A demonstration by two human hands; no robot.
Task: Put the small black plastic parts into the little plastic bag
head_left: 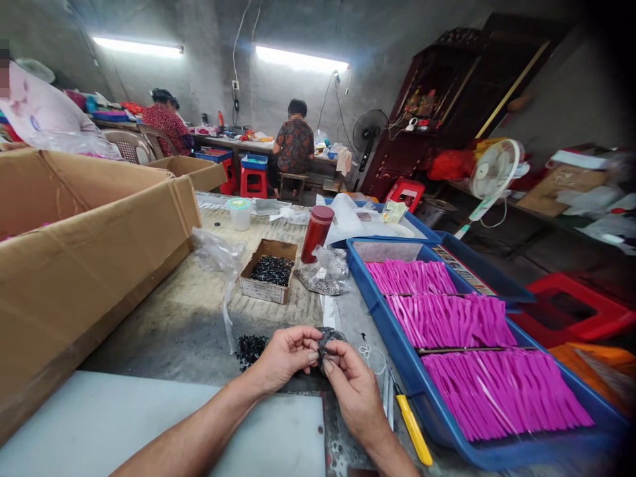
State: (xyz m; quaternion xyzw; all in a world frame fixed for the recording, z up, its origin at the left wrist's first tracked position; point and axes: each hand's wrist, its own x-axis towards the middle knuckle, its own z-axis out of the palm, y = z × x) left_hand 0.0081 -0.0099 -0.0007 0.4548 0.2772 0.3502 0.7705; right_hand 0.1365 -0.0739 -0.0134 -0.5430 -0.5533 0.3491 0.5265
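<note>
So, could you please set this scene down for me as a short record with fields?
left hand: left hand pinches one side of a small bag of dark parts
right hand: right hand pinches the other side of the same bag
beside the hands: heap of black pieces on the table
ahead: small carton of black parts, red bottle
right side: blue tray with rows of pink strips; yellow-handled tool by its wall
left side: large cardboard box
background: two seated people at a far bench
</note>
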